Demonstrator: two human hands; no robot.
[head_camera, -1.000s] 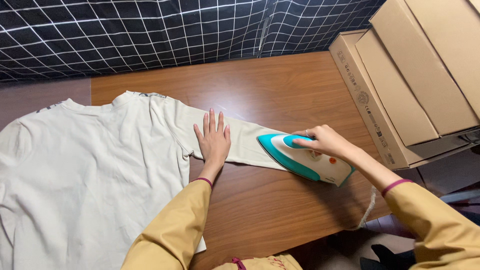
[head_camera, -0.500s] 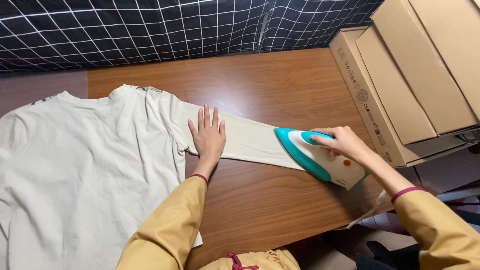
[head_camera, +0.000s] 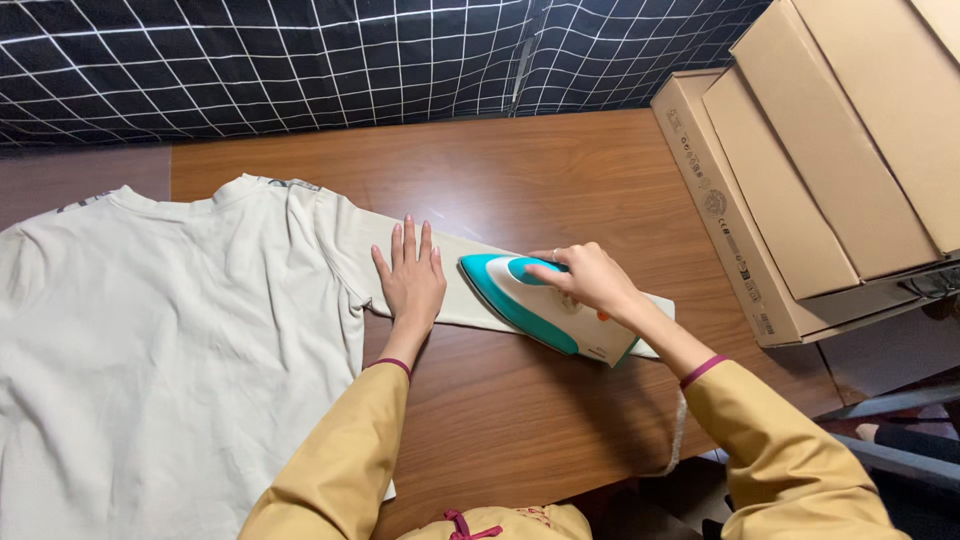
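We press our left hand (head_camera: 410, 283) flat, fingers spread, on the cream sleeve (head_camera: 450, 275), right hand (head_camera: 590, 280) gripping the teal iron (head_camera: 540, 310), brown cardboard boxes (head_camera: 830, 170) stacked right, labels along the near box edge.

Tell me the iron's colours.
Teal and white iron, seen in the head view.

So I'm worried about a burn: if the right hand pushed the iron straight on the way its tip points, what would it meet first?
Most likely the left hand, lying flat on the sleeve just beyond the tip of the iron that the right hand grips.
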